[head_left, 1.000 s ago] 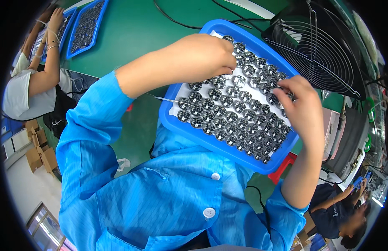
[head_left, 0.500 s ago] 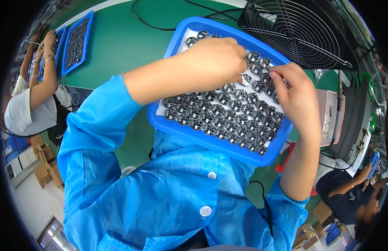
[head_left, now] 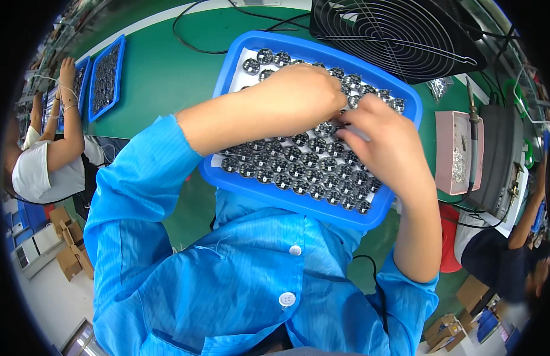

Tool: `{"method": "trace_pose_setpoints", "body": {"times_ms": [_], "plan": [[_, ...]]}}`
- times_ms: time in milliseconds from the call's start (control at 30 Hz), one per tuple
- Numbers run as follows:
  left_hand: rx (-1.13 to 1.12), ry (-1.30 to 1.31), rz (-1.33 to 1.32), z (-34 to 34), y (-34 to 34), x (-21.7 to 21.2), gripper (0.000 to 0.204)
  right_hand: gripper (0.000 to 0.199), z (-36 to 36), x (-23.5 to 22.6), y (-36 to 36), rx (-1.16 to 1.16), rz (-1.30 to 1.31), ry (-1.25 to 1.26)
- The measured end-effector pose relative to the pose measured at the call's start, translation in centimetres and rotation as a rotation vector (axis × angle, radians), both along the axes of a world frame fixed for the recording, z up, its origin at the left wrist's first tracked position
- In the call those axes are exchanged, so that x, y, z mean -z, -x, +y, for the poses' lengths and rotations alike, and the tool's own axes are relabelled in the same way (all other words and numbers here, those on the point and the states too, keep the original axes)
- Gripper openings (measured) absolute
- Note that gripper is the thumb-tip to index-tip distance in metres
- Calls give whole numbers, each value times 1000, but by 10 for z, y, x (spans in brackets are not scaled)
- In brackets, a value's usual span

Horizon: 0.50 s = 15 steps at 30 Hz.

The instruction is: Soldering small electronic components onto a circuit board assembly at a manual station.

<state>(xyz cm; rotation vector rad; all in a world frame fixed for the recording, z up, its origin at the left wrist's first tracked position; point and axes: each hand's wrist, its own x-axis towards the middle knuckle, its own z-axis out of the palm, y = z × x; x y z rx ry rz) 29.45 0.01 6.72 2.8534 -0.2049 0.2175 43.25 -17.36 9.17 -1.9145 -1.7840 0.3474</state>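
A blue tray (head_left: 414, 110) with a white liner holds rows of round, clear-domed dark parts (head_left: 292, 154). My left hand (head_left: 310, 89) is over the tray's middle, its fingers curled down among the parts. From the right, my right hand (head_left: 381, 136) reaches in with thumb and forefinger bent toward each other, close to my left fingertips. Both hands look closed in a pinch. Whatever sits between the fingers of either is hidden or too small to name.
Behind the tray stands a black fan (head_left: 387, 35) with a wire guard. A pink box (head_left: 444, 154) and a soldering iron (head_left: 473, 124) lie to the right. Another blue tray (head_left: 118, 71) rests on the green table (head_left: 156, 65) at left, near a person's arm (head_left: 67, 107).
My right hand has moved left, from the tray's right side to beside my left fingertips. My left hand stays over the middle. The whole view has shifted a little.
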Motion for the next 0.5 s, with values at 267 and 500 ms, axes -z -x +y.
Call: {"method": "trace_pose_setpoints", "body": {"times_ms": [267, 500], "plan": [[-19, 42, 71, -12, -18, 1, 9, 9, -13, 11, -5, -36, -120, 48], [-19, 153, 72, -17, -30, -7, 15, 12, -42, -4, -54, 336, -33, -91]]}}
